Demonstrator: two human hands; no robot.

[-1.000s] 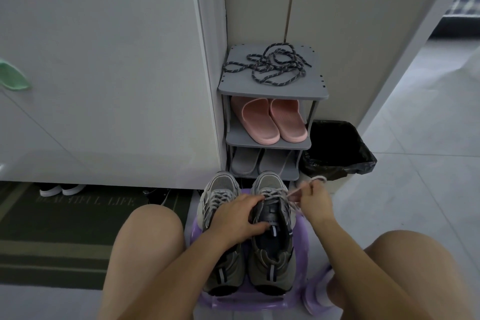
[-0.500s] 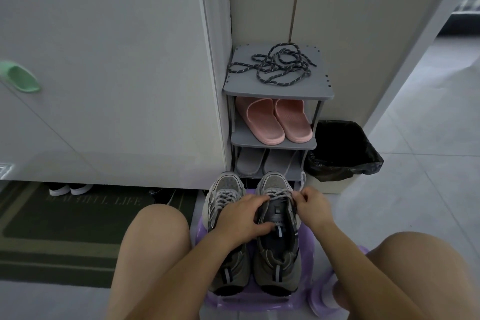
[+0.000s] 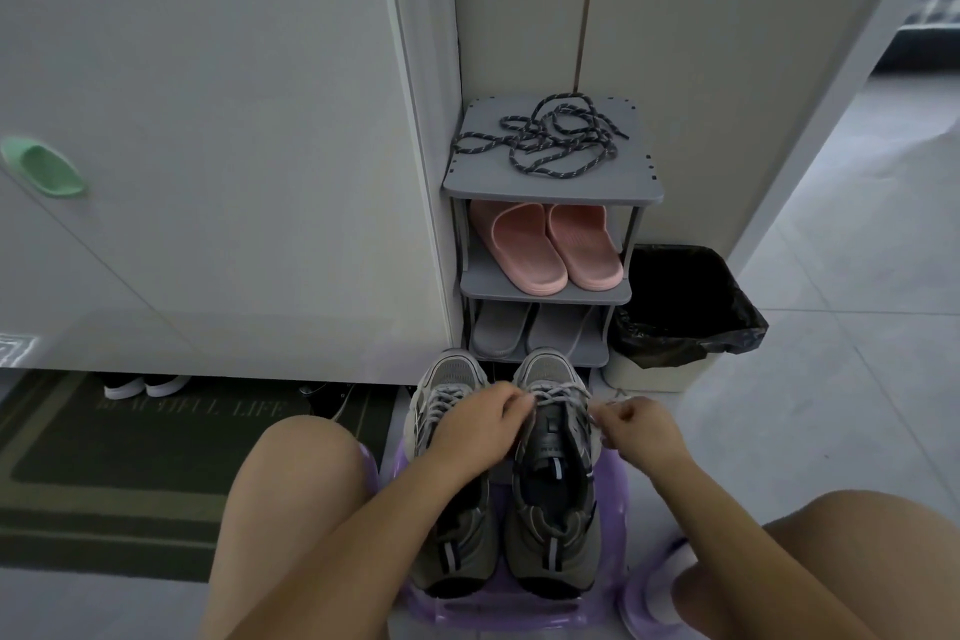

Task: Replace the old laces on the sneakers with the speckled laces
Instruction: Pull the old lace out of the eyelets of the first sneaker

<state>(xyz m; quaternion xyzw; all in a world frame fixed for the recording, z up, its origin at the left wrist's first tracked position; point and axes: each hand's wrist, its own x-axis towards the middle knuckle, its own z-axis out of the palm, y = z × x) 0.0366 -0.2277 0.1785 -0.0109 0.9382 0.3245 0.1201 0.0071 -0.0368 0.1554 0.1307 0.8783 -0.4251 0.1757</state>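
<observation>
Presently the sneaker [image 3: 553, 509] is gripped by the left hand [image 3: 480, 426], its old lace [image 3: 558, 398] pinched by the right hand [image 3: 636, 426] at 3 o'clock, speckled laces [image 3: 545, 140] lying at 12 o'clock; it could be dragged off the stool [image 3: 615, 481] by a hard tug.

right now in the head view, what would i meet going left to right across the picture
green handle → white-toed shoes under the cabinet → left hand → right hand → black-lined trash bin

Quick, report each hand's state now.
Left hand: gripping the right grey mesh sneaker at its laces.
Right hand: pinching its pale grey old lace.
</observation>
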